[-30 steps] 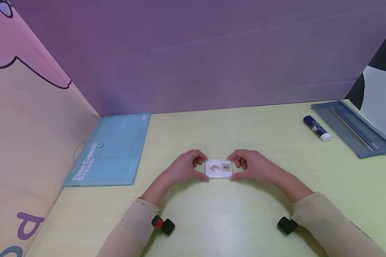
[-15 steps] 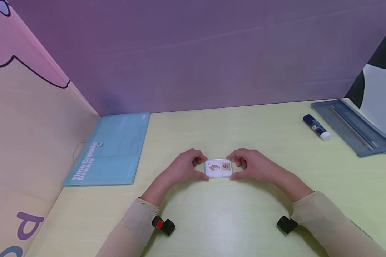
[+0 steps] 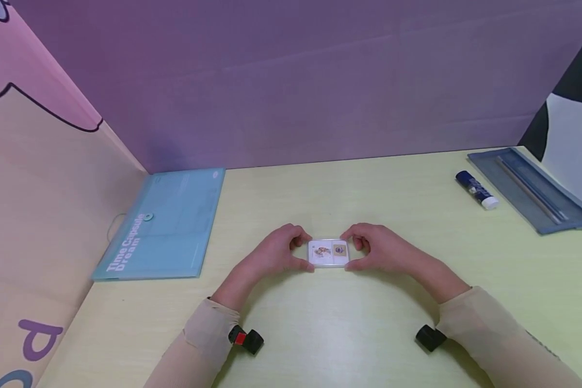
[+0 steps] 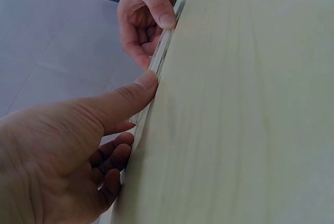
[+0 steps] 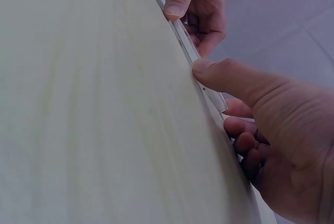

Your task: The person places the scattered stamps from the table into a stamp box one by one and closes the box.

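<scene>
A small flat clear case (image 3: 328, 254) with rounded corners lies at the middle of the table, two small pictures showing through its top. My left hand (image 3: 282, 250) pinches its left end between thumb and index finger. At the opposite end my right hand (image 3: 379, 249) does the same, thumb on the near edge and index finger on the far edge. In the left wrist view the case (image 4: 163, 46) appears edge-on, low against the table top. From the right wrist the thumb (image 5: 204, 69) shows pressed on the near edge of the case.
A light blue document folder (image 3: 167, 226) lies at the left, beside the pale wall panel. On the right are a dark blue glue stick (image 3: 476, 189) with a white end and a grey-blue zip pouch (image 3: 533, 188) with thin rods. A purple panel (image 3: 310, 81) borders the back.
Both hands keep the same hold on the case, which stays in place on the table. The head view has shifted very slightly.
</scene>
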